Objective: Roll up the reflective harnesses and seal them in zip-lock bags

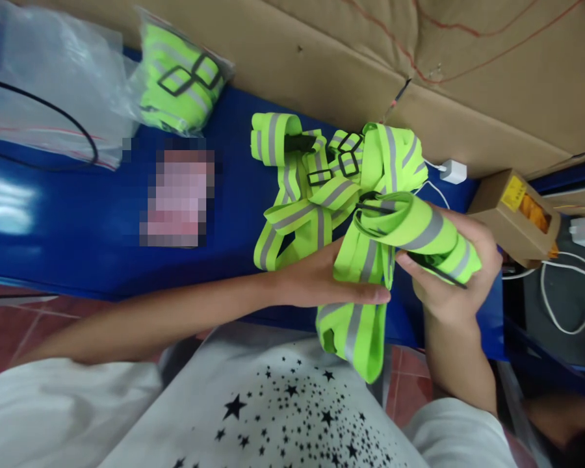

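A person's right hand [446, 299] wraps its fingers around a green roll of reflective strap [429, 227] above the blue desk [234, 195]. The roll's long axis slants from upper left down to lower right, into the palm. The left hand [312, 283], lower left of the roll, grips hanging loops [355, 318] under its thumb; its other fingers are mostly hidden. Beyond it, a strap pile [299, 218] lies on the desk.
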A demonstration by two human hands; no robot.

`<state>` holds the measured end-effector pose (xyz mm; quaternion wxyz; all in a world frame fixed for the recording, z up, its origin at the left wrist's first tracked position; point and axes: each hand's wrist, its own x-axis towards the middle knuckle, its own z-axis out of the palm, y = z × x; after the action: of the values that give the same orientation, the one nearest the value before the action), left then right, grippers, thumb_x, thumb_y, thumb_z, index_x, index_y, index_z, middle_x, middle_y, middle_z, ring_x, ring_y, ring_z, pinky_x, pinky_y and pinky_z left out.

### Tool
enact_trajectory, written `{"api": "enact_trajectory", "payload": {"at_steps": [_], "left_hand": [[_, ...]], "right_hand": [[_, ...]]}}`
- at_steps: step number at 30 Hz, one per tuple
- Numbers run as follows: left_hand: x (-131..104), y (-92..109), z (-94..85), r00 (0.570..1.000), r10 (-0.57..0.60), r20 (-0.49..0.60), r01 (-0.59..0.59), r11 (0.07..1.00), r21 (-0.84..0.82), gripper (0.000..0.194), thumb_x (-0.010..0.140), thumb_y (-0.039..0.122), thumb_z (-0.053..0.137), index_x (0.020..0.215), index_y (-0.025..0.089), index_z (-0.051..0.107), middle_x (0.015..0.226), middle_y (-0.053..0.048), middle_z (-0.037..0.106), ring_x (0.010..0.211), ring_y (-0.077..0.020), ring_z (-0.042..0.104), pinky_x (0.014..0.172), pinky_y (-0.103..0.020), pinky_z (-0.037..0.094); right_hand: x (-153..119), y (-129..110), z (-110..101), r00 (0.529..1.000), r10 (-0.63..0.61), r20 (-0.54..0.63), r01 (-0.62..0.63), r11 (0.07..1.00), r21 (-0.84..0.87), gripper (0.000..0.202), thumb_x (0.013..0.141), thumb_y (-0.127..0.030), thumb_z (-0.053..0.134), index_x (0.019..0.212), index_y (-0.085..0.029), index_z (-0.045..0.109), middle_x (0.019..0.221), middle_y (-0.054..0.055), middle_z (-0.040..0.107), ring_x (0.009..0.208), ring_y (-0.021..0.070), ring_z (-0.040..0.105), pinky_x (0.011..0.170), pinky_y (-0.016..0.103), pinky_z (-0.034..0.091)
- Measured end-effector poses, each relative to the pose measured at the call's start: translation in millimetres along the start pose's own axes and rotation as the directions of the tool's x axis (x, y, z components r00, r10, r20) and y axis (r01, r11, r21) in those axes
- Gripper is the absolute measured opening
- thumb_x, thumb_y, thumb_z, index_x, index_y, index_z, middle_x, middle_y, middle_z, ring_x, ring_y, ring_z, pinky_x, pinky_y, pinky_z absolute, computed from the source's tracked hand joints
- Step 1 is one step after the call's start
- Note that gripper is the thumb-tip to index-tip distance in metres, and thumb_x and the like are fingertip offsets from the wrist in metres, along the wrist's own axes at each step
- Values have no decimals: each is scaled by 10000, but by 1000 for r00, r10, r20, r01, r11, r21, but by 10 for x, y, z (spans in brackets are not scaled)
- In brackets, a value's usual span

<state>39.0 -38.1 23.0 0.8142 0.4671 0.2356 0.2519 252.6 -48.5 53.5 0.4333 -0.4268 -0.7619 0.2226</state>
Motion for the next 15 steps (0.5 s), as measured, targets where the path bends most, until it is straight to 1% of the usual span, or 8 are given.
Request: {"api": "enact_trajectory", "payload": {"at_steps": [2,3,5,9,11,13,14,15], "left_hand": [[19,-13,-5,1000,-1,-21,2,1000,27,576,763,560,846,1184,199,690,1090,-87,748,1032,-261,704,902,-393,580],[25,-23,-7,1000,0,-8,1,999,42,574,763,575,838,1167,193,697,1089,-91,747,1041,-267,700,907,-395,576],[27,-51,-9,999,42,-8,-41,995,93,475,798,542,811,1092,181,716,1039,-83,750,1057,-269,694,937,-394,569],[17,-123,-2,982,145,-119,-118,971,209,209,876,375,710,925,172,714,867,-52,718,1095,-263,672,1026,-396,536],[20,-137,5,984,136,-115,-120,983,139,201,869,356,705,925,163,708,846,-46,707,1069,-256,679,1041,-406,529],[26,-124,16,994,100,-51,-100,995,10,264,829,361,758,989,156,713,895,-54,722,1042,-253,694,1031,-413,538],[27,-108,21,996,84,-16,-85,995,-50,310,800,359,792,1025,159,717,933,-60,734,1035,-253,702,1014,-410,550],[25,-87,25,997,72,18,-70,992,-103,345,779,359,815,1050,166,724,971,-67,746,1035,-255,710,994,-405,563]], "right_hand": [[11,-115,64,993,-47,-106,45,999,-26,466,905,-345,746,1362,-344,656,1326,48,710,1246,350,679,1086,563,561],[11,-164,84,992,-52,-113,45,997,-60,463,903,-367,748,1357,-328,664,1328,59,709,1244,356,678,1087,569,560],[4,-241,105,992,-35,-117,20,992,-126,496,891,-398,759,1369,-310,660,1342,72,700,1249,377,668,1078,586,564],[9,-343,141,992,-18,-124,-2,987,-159,538,875,-343,785,1395,-344,647,1331,40,708,1213,373,689,1053,545,591],[27,-389,158,987,-42,-152,20,989,-147,568,889,-303,769,1430,-384,615,1311,19,717,1179,359,707,1012,514,615],[52,-430,144,985,-67,-157,42,987,-157,606,910,-297,742,1480,-400,562,1326,17,712,1188,364,704,987,515,625],[68,-446,118,989,-65,-132,43,986,-162,613,920,-306,728,1497,-397,542,1352,22,699,1209,372,694,993,527,622],[86,-457,80,997,-49,-55,39,983,-177,625,941,-327,699,1528,-402,499,1406,21,668,1255,375,671,1021,541,609]]}}
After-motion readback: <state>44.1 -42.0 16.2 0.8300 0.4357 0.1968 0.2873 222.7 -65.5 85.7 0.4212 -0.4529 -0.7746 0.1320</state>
